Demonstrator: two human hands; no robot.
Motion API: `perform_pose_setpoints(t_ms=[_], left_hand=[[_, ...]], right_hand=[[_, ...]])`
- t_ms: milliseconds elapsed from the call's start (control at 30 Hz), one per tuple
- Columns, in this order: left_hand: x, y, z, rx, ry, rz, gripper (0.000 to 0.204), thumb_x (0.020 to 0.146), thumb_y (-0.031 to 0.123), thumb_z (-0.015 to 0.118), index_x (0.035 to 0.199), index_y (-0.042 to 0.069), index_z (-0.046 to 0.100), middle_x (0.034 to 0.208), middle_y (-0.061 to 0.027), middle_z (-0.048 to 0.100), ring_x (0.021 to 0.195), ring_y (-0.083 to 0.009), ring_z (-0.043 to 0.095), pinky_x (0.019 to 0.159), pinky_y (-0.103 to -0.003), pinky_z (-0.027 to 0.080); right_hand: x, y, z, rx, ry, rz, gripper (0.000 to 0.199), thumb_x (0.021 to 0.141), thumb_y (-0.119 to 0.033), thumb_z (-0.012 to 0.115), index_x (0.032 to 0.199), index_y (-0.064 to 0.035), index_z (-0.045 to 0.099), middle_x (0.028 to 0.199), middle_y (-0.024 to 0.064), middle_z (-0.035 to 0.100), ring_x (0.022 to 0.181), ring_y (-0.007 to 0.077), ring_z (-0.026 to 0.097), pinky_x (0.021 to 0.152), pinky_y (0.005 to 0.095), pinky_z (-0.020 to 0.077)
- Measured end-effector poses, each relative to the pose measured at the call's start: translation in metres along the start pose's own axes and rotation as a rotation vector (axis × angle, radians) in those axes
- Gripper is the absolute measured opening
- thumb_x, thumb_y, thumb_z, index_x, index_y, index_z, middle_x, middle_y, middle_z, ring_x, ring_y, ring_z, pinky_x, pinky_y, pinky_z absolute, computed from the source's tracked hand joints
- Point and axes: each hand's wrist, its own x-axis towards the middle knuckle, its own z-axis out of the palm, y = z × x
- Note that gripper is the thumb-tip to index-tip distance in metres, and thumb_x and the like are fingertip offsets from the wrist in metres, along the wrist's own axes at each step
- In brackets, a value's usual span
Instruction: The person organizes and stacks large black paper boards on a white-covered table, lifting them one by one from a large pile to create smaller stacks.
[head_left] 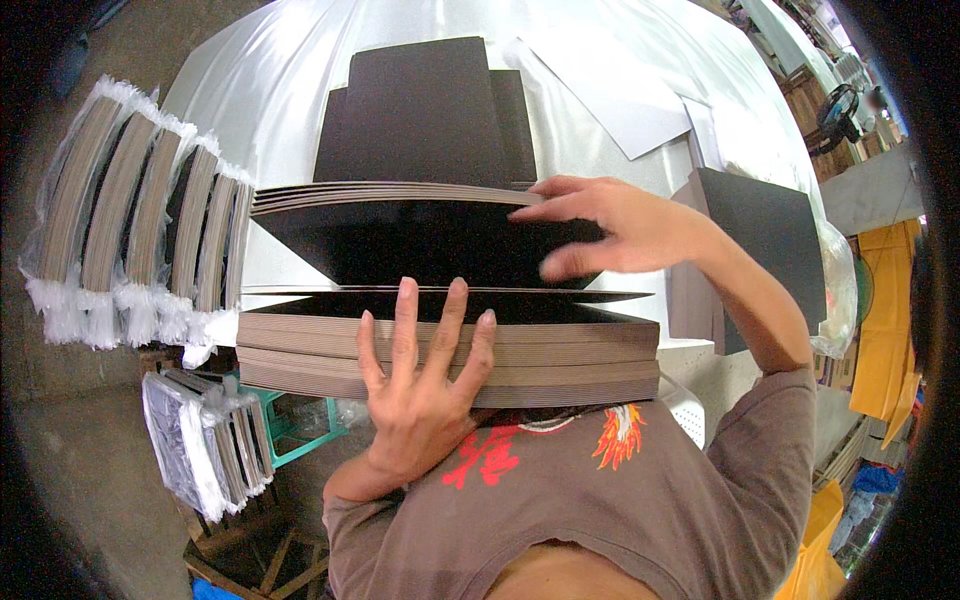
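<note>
My left hand point(420, 385) lies with spread fingers against the edge of a thick stack of black boards point(570, 365) close to my body. The stack's cut edges are grey-brown, and my fingertips reach its upper edge. A thin board point(590, 293) stands just beyond them. Farther off, my right hand point(630, 225) has its thumb and fingers apart, at the right end of a few black boards point(370, 195) seen edge-on. Its fingertips overlap their edge; whether they press on it I cannot tell. Behind lie flat black boards point(420, 110).
Plastic-wrapped board bundles point(140, 200) line the left side, with more wrapped bundles point(205, 430) lower down beside a green stool point(300, 430). A dark board stack point(765, 250) stands at the right. White sheets point(610, 90) lie on the plastic-covered table point(270, 60).
</note>
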Motion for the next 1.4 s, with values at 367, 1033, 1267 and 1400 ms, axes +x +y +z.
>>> perform_pose_setpoints(t_ms=[367,1033,1267,1400], left_hand=[[-0.012,0.001,0.005,0.079,0.052,0.018,0.044,0.079,0.021,0.053,0.123,0.024,0.058,0.131,0.0063,0.051,0.127,-0.0341,0.040,0.102,-0.065,0.011],[-0.008,0.002,0.005,0.088,0.027,0.009,0.041,0.086,0.022,0.045,0.126,0.021,0.053,0.139,0.0037,0.044,0.130,-0.0431,0.031,0.096,-0.075,0.007],[-0.011,0.001,0.005,0.151,0.041,0.034,0.038,0.087,0.025,0.047,0.123,0.023,0.057,0.134,0.0045,0.048,0.130,-0.0302,0.035,0.097,-0.074,0.007],[-0.006,0.002,0.001,0.114,0.038,0.008,0.036,0.087,0.026,0.047,0.121,0.023,0.059,0.132,0.0044,0.049,0.129,-0.0290,0.036,0.098,-0.073,0.007]], right_hand=[[0.001,0.011,-0.001,0.008,-0.013,-0.045,0.038,0.081,-0.007,0.062,0.118,-0.0063,0.058,0.110,0.0194,0.060,0.104,0.0328,0.057,0.091,0.0360,0.0433],[0.007,0.001,-0.004,0.150,-0.058,-0.033,0.054,0.072,-0.017,0.071,0.123,-0.0077,0.055,0.123,0.0162,0.052,0.114,0.0345,0.050,0.096,0.0385,0.0403],[0.007,0.005,0.004,0.020,0.004,-0.032,0.043,0.080,-0.016,0.063,0.122,-0.0069,0.056,0.124,0.0187,0.050,0.114,0.0339,0.050,0.095,0.0372,0.0399],[0.003,-0.006,0.004,-0.004,0.009,-0.018,0.053,0.074,-0.022,0.071,0.122,-0.0062,0.055,0.125,0.0203,0.049,0.114,0.0341,0.050,0.096,0.0376,0.0394]])
